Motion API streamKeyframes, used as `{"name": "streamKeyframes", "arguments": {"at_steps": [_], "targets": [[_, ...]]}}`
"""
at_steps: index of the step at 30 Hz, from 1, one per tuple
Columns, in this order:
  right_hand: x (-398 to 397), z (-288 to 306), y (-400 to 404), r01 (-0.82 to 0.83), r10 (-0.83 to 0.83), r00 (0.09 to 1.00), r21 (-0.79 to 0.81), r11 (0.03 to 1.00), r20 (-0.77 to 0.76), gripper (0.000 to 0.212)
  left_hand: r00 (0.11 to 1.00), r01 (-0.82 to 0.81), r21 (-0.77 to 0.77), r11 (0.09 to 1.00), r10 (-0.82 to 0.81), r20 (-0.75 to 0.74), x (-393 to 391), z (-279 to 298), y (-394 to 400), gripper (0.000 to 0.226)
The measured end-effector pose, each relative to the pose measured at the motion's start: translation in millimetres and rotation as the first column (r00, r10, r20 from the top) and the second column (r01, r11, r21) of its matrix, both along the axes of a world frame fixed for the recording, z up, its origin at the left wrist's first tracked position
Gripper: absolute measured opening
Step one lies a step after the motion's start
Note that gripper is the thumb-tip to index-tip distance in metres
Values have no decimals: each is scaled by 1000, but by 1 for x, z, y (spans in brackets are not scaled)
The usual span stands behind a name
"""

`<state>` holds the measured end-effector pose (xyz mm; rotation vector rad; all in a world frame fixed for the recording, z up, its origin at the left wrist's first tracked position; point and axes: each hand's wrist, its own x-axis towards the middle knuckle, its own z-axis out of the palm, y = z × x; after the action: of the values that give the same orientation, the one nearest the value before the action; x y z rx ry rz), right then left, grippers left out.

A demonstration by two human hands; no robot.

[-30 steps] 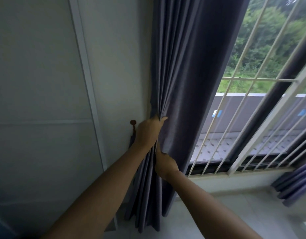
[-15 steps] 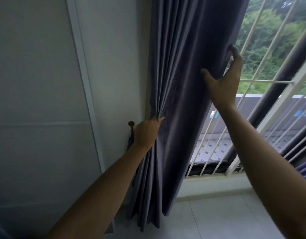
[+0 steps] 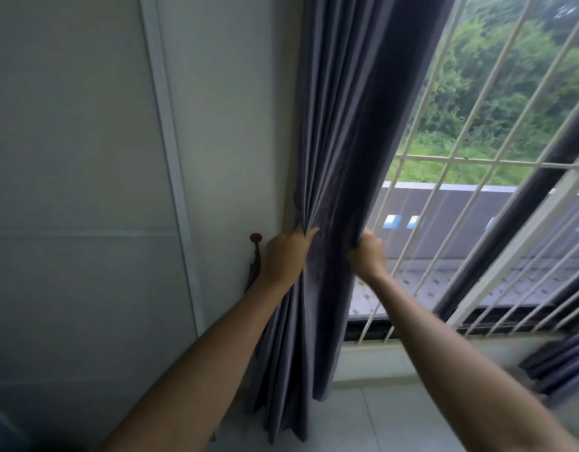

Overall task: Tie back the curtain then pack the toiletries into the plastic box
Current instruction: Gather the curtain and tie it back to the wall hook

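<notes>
A dark purple-grey curtain [image 3: 350,125] hangs in folds beside the window, bunched at waist height. My left hand [image 3: 286,256] grips its left folds next to the wall. My right hand [image 3: 368,254] is closed on the curtain's right edge at the same height. A small brown hook knob [image 3: 255,238] sticks out of the wall just left of my left hand, with a dark strip of tie-back cloth [image 3: 252,272] hanging under it. No toiletries or plastic box are in view.
A white wall with a vertical trim strip [image 3: 170,158] fills the left. White window bars [image 3: 470,177] stand to the right, over a tiled sill and floor [image 3: 379,415]. A second bunch of curtain [image 3: 562,363] lies at the lower right.
My right hand came down from high on the curtain's right edge to the level of my left hand, pulling that edge inward. My left hand kept its grip in place.
</notes>
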<state>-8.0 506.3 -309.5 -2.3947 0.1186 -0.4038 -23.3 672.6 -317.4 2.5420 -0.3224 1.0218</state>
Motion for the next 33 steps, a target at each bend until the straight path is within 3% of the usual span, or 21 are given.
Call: {"name": "streamKeyframes", "arguments": {"at_steps": [6, 11, 14, 16, 21, 23, 25, 28, 30, 33], "targets": [[-26, -44, 41, -98, 101, 991, -34, 995, 87, 45, 987, 46, -137, 990, -66, -146, -8, 7, -8, 48], [-47, -69, 56, -155, 133, 985, -229, 961, -110, 62, 966, 73, -290, 954, -139, -216, -12, 13, -11, 49], [-59, -83, 64, -152, 116, 984, -292, 944, -138, 72, 961, 104, -317, 943, -178, -214, -14, 14, -13, 51], [-62, -82, 67, -164, 134, 985, -332, 929, -112, 82, 957, 113, -290, 950, -182, -225, -16, 14, -16, 54], [-66, -68, 70, -166, 109, 978, -346, 924, -179, 60, 961, 158, -105, 982, -178, -214, -18, 12, -17, 70], [-61, -71, 69, -203, 147, 967, -285, 937, -207, 60, 955, 121, 3, 993, -116, -273, -13, 16, -21, 55], [-55, -72, 68, -267, 232, 942, -125, 955, -243, 59, 943, 97, 40, 994, -79, -324, -7, 20, -25, 53], [-46, -70, 62, -254, 261, 940, 62, 965, -220, 82, 925, 118, 51, 992, -91, -369, 4, 23, -27, 57], [-39, -70, 58, -225, 232, 945, 60, 973, -231, 97, 907, 116, 49, 992, -86, -412, 8, 25, -29, 58], [-24, -77, 48, -147, 138, 957, -19, 989, -255, 98, 886, 105, 40, 994, -76, -457, 10, 25, -39, 59]]}}
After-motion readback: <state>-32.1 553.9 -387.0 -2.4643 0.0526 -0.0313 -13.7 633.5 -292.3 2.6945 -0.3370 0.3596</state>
